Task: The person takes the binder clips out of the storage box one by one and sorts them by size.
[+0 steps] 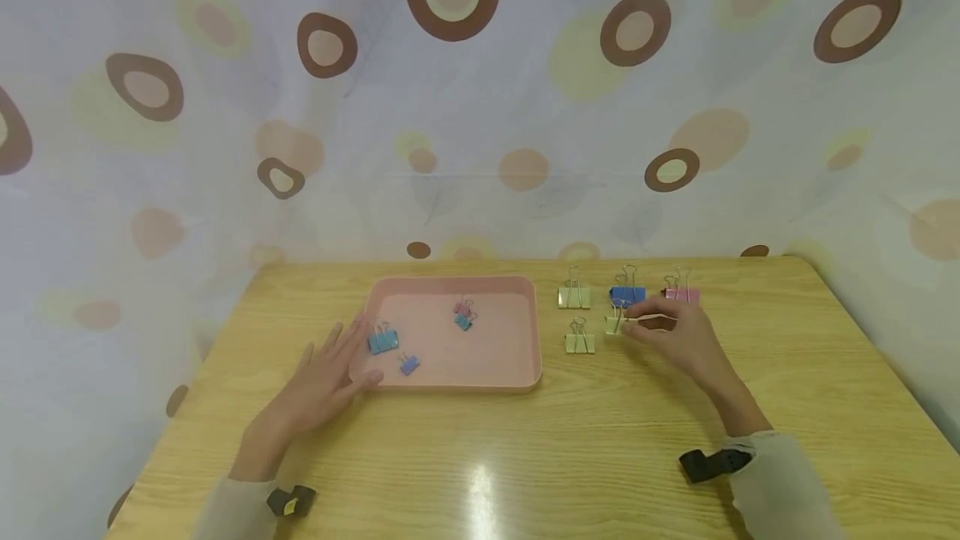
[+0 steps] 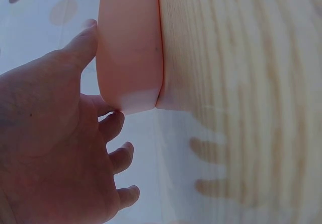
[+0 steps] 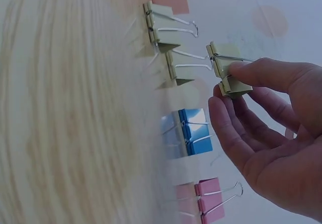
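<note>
My right hand pinches a pale yellow binder clip between thumb and fingers, holding it above the table in the right wrist view. Two more yellow binder clips, one farther back and one nearer, stand to its left. Behind the hand are a blue binder clip and a pink one. My left hand rests at the left end of a pink tray, its thumb and forefinger touching the rim, the other fingers relaxed.
Inside the tray lie a larger teal binder clip, a small blue one, and small pink and teal ones close together. The wooden table ends at a patterned cloth behind.
</note>
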`<state>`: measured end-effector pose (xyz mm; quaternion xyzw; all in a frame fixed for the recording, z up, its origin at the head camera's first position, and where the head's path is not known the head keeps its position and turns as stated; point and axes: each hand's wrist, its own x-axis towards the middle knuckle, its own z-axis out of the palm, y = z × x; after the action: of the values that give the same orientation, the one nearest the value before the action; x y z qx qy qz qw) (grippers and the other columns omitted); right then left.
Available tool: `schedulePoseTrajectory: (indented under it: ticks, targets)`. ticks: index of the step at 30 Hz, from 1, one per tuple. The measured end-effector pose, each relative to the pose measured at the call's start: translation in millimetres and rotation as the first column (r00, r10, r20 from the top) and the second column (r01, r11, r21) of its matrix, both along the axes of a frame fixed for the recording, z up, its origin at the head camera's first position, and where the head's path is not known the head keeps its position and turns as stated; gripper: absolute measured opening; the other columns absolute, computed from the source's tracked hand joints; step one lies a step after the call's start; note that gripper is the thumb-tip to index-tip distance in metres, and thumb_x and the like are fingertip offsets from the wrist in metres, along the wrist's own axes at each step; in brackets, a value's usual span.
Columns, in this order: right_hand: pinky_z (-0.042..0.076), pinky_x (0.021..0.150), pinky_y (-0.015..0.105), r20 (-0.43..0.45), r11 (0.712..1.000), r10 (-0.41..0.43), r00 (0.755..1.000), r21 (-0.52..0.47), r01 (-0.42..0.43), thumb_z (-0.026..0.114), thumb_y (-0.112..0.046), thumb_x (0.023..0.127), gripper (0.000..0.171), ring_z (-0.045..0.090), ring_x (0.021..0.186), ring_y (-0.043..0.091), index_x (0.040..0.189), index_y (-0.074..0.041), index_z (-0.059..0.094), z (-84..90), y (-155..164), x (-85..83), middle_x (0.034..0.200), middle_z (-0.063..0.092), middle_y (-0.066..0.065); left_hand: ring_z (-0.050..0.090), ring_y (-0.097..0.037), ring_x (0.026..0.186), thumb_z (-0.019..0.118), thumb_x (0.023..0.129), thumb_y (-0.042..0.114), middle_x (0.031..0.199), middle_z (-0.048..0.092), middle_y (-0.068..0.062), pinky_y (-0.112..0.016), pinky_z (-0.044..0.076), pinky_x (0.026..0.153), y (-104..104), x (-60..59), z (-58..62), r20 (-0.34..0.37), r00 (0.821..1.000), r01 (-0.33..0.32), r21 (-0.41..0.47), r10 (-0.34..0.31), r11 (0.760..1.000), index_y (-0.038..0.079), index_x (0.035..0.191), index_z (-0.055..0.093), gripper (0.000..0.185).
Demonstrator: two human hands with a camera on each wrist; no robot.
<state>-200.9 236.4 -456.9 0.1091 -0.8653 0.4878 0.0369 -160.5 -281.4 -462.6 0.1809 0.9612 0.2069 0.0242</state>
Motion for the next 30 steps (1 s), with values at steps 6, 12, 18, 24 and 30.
schedulePoseTrajectory:
  ticks: [6, 12, 18, 24, 30]
  targets:
    - [0.056, 0.076, 0.02, 0.027, 0.998, -0.026, 0.999, 0.065, 0.024, 0.078, -0.015, 0.093, 0.02, 0.071, 0.093, 0.02, 0.104, 0.001, 0.076, -6.5, 8, -2.6, 0.104, 0.073, 0.015, 0.012, -0.051, 0.152, 0.054, 0.105, 0.048, 0.171, 0.015, -0.012, -0.078, 0.008, 0.113, 0, 0.0, 0.2, 0.001, 1.0, -0.002, -0.002, 0.002, 1.0, 0.011, 0.166, 0.017, 0.08]
    - [0.055, 0.077, 0.026, 0.084, 0.992, -0.041, 0.996, 0.119, 0.031, 0.078, -0.02, 0.093, 0.024, 0.071, 0.094, 0.024, 0.108, -0.001, 0.076, -10.7, 16, -2.1, 0.105, 0.074, 0.014, 0.012, -0.051, 0.152, 0.054, 0.105, 0.048, 0.171, 0.016, -0.012, -0.078, 0.008, 0.113, 1, 0.3, 0.5, 0.002, 1.0, 0.001, 0.007, -0.001, 1.0, 0.01, 0.165, 0.019, 0.079]
    - [0.056, 0.078, 0.035, 0.096, 0.987, -0.053, 0.994, 0.156, 0.038, 0.079, -0.024, 0.092, 0.025, 0.071, 0.091, 0.024, 0.107, -0.003, 0.077, -12.9, 18, -3.2, 0.102, 0.075, 0.011, 0.013, -0.051, 0.152, 0.052, 0.106, 0.048, 0.17, 0.016, -0.013, -0.078, 0.007, 0.114, 1, 1.8, 1.1, 0.001, 1.0, 0.0, 0.01, 0.0, 1.0, 0.009, 0.165, 0.02, 0.078]
    - [0.054, 0.077, 0.032, 0.099, 0.983, -0.055, 0.994, 0.18, 0.037, 0.08, -0.022, 0.091, 0.025, 0.069, 0.087, 0.019, 0.106, -0.003, 0.077, -15.1, 20, -4.4, 0.096, 0.075, 0.008, 0.012, -0.051, 0.152, 0.051, 0.106, 0.048, 0.171, 0.015, -0.012, -0.077, 0.007, 0.114, 1, 1.8, 0.9, 0.002, 1.0, -0.004, 0.003, 0.004, 1.0, 0.009, 0.165, 0.019, 0.077]
    - [0.054, 0.073, 0.029, 0.102, 0.979, -0.048, 0.994, 0.201, 0.026, 0.08, -0.021, 0.091, 0.024, 0.067, 0.084, 0.017, 0.105, -0.001, 0.076, -16.8, 22, -5.5, 0.093, 0.074, 0.006, 0.012, -0.05, 0.153, 0.052, 0.106, 0.049, 0.171, 0.015, -0.012, -0.078, 0.008, 0.114, 1, 1.6, 0.7, -0.001, 1.0, -0.007, -0.002, 0.007, 1.0, 0.01, 0.165, 0.02, 0.078]
